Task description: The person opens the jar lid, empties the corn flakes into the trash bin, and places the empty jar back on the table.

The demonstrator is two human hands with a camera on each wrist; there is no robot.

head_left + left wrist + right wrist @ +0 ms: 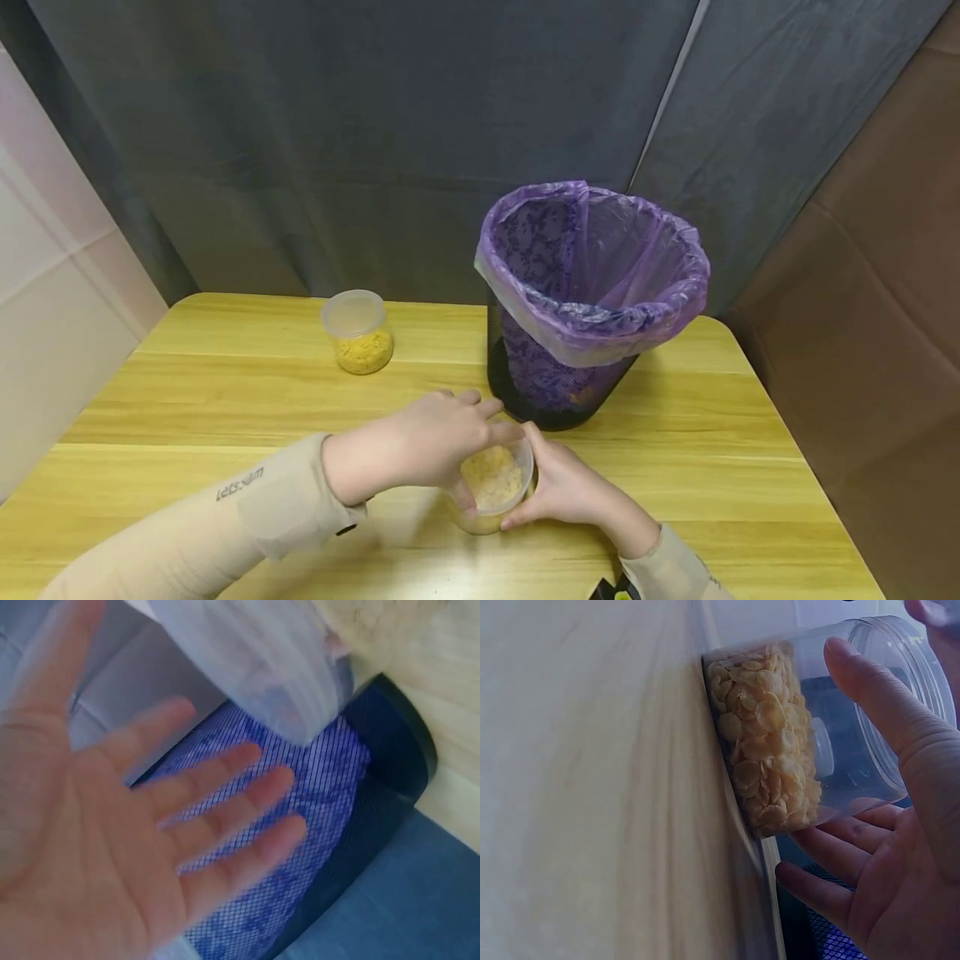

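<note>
A clear plastic jar point(487, 523) partly filled with pale yellow flakes stands on the table near its front. My right hand point(573, 492) grips the jar from the right, thumb on the near side and fingers round the far side. In the right wrist view the flakes point(761, 742) fill the bottom part of the jar, below bare clear wall. My left hand point(438, 437) hovers over the jar's left side and mouth. The left wrist view has this hand point(150, 825) blurred, its fingers spread and fairly straight, the palm holding nothing.
Just beyond the hands stands a black mesh wastebasket point(498, 358) lined with a purple bag point(592, 333). A second clear jar point(354, 315) with yellow contents stands at the back left of the wooden table point(225, 400). Dark grey fabric point(337, 150) hangs behind the table.
</note>
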